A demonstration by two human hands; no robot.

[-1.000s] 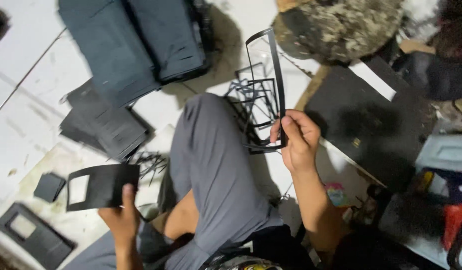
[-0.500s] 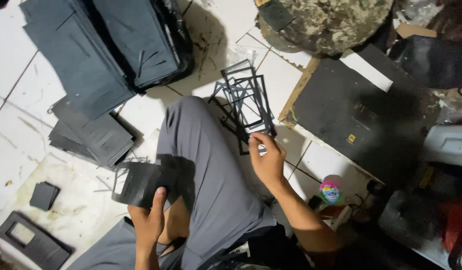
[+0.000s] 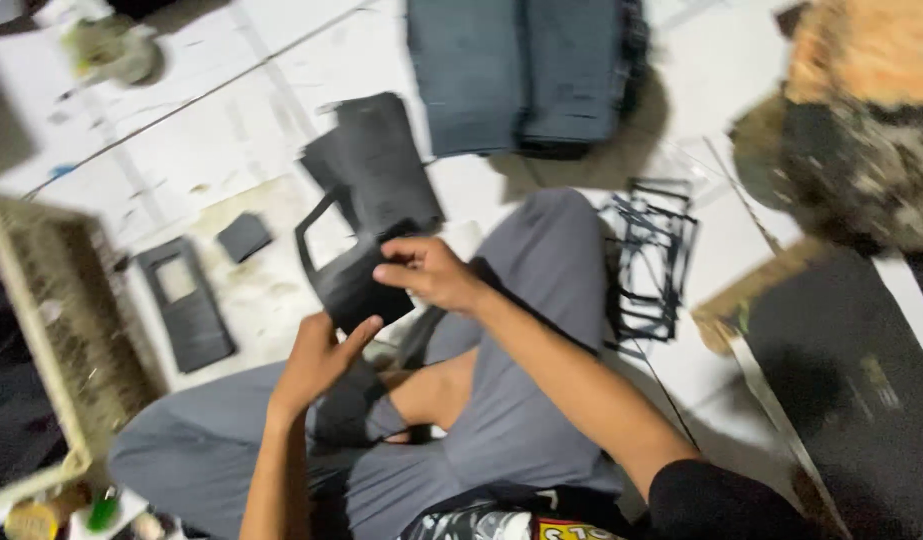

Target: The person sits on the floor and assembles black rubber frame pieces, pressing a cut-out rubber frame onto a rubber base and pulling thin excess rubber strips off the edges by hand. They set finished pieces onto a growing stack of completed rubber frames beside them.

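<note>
Head view. We see both hands meeting on a black cut sheet (image 3: 353, 262), a thin flat panel with a rectangular window cut near its upper left corner. The right hand (image 3: 431, 272) is clamped on the sheet's right edge, fingers curled over the front; the left hand (image 3: 316, 360) sits just below it, thumb and fingers pinching the lower edge. The sheet is held above the lap of the grey trousers (image 3: 521, 400), tilted, its long axis running from the left hand up and away toward the far left, window end uppermost. We judge it light and flexible, likely to bend if held by one corner, with narrow window borders that could tear; the solid lower half is the safer hold. Beyond the right hand lies a tangle of black cut frames (image 3: 653, 262) on the tiled floor (image 3: 181, 130); past the left hand lies another windowed panel (image 3: 186, 305).
</note>
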